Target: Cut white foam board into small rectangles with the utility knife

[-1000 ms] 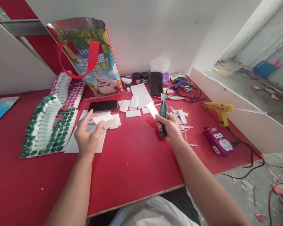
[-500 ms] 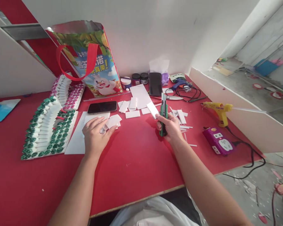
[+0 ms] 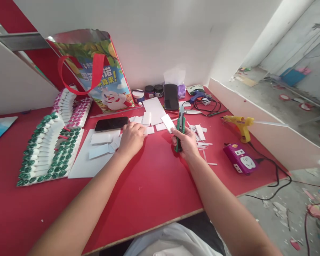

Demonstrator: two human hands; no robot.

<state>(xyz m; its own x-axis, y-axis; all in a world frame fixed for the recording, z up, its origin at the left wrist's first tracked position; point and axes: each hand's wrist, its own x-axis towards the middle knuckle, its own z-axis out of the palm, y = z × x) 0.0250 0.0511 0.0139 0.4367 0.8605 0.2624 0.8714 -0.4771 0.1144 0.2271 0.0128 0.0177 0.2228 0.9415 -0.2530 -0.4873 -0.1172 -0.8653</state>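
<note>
My right hand point(image 3: 188, 140) is wrapped round a green utility knife point(image 3: 180, 133) held upright with its blade pointing away from me. A small white rectangular piece point(image 3: 167, 122) is pinched against the knife in that same hand. Over the small white pieces point(image 3: 146, 118) in the middle of the table lies my left hand point(image 3: 133, 137), knuckles up and fingers curled down; whatever is under its fingertips is hidden. To its left, more cut pieces point(image 3: 99, 151) rest on a white sheet point(image 3: 81, 161).
A black phone point(image 3: 112, 123) lies behind the white sheet. Two decorated white models point(image 3: 49, 149) and a printed bag point(image 3: 96, 78) stand at left. White offcuts point(image 3: 200, 132), a yellow glue gun point(image 3: 241, 124) and a purple power socket point(image 3: 240, 159) lie at right.
My left hand has moved right and away from me, off the pieces on the white sheet to those in the middle. My right hand keeps the knife and the white piece.
</note>
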